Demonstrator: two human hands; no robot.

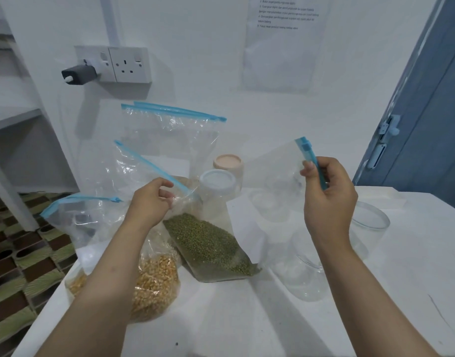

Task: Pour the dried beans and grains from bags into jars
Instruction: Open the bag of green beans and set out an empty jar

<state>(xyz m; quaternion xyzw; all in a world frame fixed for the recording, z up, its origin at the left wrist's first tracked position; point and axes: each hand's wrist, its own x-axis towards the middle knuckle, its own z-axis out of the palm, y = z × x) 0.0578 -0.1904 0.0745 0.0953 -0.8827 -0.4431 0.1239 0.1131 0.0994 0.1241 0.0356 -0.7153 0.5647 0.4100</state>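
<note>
So my left hand [150, 202] is pinching the top edge of the bag of green beans [211, 247], which leans on the white table [247, 318] just right of that hand. My right hand [327, 194] is up higher, gripping the blue zip strip of a clear bag [275, 166] that looks empty. The corn bag [154, 284] sits under my left forearm. Two open glass jars [306, 276] stand below my right hand.
</note>
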